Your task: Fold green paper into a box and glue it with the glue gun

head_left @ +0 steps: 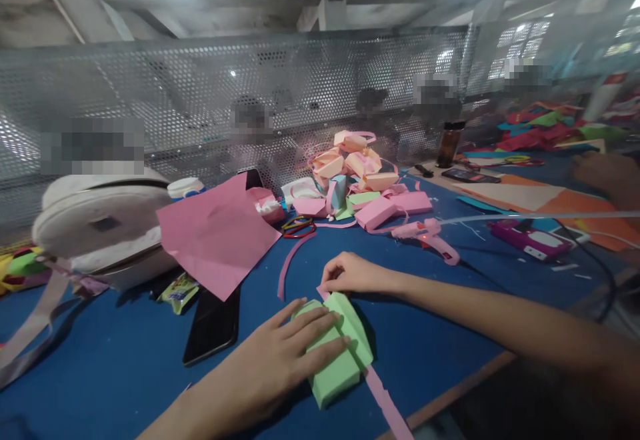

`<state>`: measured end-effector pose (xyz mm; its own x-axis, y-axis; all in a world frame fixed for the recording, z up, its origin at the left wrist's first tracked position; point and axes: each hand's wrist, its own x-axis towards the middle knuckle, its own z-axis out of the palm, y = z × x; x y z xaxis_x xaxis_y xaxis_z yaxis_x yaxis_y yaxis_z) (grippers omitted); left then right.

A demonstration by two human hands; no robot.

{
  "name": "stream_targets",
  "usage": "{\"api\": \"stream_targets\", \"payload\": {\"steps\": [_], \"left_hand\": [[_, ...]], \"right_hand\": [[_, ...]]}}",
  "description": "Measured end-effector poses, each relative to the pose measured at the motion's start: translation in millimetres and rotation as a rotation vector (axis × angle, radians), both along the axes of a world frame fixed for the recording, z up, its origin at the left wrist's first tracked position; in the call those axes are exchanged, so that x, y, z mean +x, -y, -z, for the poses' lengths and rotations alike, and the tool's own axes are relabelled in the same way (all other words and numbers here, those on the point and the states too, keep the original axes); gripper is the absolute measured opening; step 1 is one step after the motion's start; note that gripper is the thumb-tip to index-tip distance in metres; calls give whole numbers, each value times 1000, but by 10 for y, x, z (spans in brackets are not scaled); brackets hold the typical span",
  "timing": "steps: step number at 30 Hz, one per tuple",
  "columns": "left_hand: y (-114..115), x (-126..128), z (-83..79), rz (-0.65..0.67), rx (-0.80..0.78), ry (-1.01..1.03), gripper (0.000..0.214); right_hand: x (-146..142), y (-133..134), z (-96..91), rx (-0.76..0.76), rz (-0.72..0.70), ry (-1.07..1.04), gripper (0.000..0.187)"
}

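Note:
A light green folded paper box [333,377] lies on the blue table near its front edge. My left hand [283,347] rests on top of it, fingers stretched out and slightly apart, pressing on the paper. At the box's far end, my right hand [353,273] is closed in a pinch on a pink paper strip [385,403]. One end of the strip shows at the fingertips, and a longer part comes out from the near side of the box toward the table edge. The middle of the strip is hidden by the box.
A pink glue gun [425,237] lies right of centre, its cord running right. Behind it are pink boxes [377,213] and a peach pile [350,160]. At left are a pink sheet [215,233], a phone [213,327] and a white bag [105,220]. Another person's hand [600,170] is far right.

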<state>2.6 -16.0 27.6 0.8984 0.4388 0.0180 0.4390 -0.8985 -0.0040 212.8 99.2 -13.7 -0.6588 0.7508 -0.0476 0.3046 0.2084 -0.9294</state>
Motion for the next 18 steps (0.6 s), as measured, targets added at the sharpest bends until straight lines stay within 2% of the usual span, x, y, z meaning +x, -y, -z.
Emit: {"api": "stream_targets", "payload": {"steps": [3,8,11,13,18], "left_hand": [[22,4,-51,-13,-57,-23,75],[15,18,-121,8,-149,-21,65],[-7,65,-134,24,-193,32,69],[-22,115,-132,32,-214,64,70],[-35,229,-120,37,-197,146,57]], "right_hand": [[11,46,-75,-82,-24,6,12],[23,54,-122,-58,-32,20,10],[26,31,-104,-71,-45,41,13],[26,14,-95,-40,-38,72,14],[25,-19,-139,44,-50,134,12]]}}
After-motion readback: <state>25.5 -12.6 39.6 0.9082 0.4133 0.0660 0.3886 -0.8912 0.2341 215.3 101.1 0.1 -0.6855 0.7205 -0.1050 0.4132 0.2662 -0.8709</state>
